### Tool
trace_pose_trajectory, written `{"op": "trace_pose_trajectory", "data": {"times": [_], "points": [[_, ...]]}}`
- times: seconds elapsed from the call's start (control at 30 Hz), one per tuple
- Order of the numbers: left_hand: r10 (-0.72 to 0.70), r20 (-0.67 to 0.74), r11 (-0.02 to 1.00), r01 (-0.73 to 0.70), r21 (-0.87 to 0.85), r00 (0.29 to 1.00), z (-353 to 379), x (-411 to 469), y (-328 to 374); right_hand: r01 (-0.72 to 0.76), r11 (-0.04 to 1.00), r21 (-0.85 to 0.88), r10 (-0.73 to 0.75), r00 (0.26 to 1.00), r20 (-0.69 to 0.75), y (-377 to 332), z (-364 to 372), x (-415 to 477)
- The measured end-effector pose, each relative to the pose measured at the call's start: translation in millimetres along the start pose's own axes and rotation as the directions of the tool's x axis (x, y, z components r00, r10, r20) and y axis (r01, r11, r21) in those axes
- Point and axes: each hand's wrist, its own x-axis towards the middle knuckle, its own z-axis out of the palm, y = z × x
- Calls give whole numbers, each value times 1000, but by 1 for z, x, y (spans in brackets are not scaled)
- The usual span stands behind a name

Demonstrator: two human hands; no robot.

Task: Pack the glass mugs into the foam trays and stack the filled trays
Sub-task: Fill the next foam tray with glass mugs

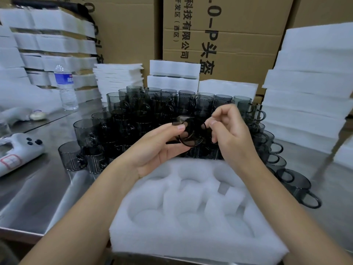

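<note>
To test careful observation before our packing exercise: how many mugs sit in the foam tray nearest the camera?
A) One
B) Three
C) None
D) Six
C: every cavity of the foam tray shows bare white foam. The nearest mug is held up between the left hand and the right hand, not set in a cavity.

A shiny steel worktop (47,188) carries a white foam tray with round pockets (267,236) at its near edge; behind it, crowded smoky grey glass mugs (133,111); left, a clear plastic water bottle (65,87); right, stacked white foam slabs (305,104).
</note>
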Motion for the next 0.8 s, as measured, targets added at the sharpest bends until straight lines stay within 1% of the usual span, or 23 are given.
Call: {"op": "trace_pose_trajectory", "data": {"times": [0.1,0.3,0.43,0.53,0.63,0.8], "points": [[-26,-49,1000,25,-11,998,2,1,1,4,999,-34,-3,1000,6,5,0,2],[-23,-29,999,22,-34,999,2,1,0,20,999,-51,-16,997,82,12,1,2],[3,0,1000,-3,14,1000,1,0,0,39,996,-83,-31,995,97,10,0,2],[7,-10,1000,-7,28,1000,1,0,0,60,993,-102,-47,991,124,5,0,2],[-5,-20,999,6,49,1000,2,0,0,64,994,-83,-50,985,165,3,1,1],[-16,-16,997,17,73,1000,3,1,-1,36,993,-109,-9,972,233,3,0,1]]}}
